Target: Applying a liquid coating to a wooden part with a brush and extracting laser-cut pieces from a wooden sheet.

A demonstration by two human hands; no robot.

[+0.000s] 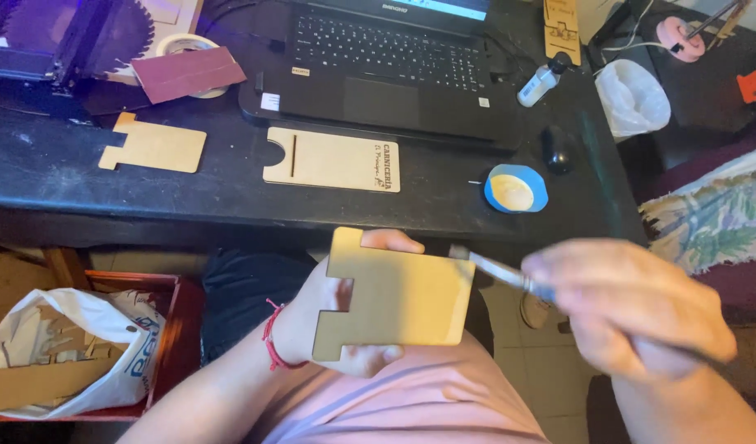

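Dark worktable above, our lap below: we hold a wooden cut-out and bring a brush to it.

Our left hand (328,316) pinches the flat pale plywood piece with a notched edge (394,300) between thumb and fingers, held tilted over our lap, just below the black table edge (230,215). Our right hand (633,308) is closed around the handle of a thin brush with a metal collar (497,270) (blurred, so we cannot tell exactly how the fingers lie), and its tip is at the upper right corner of the piece. We judge the step is coating the edge; the next stroke needs a steady panel and perhaps more from the small blue round lid with yellowish liquid (516,189). Two similar plywood panels (332,160) lie before the black laptop (394,70).
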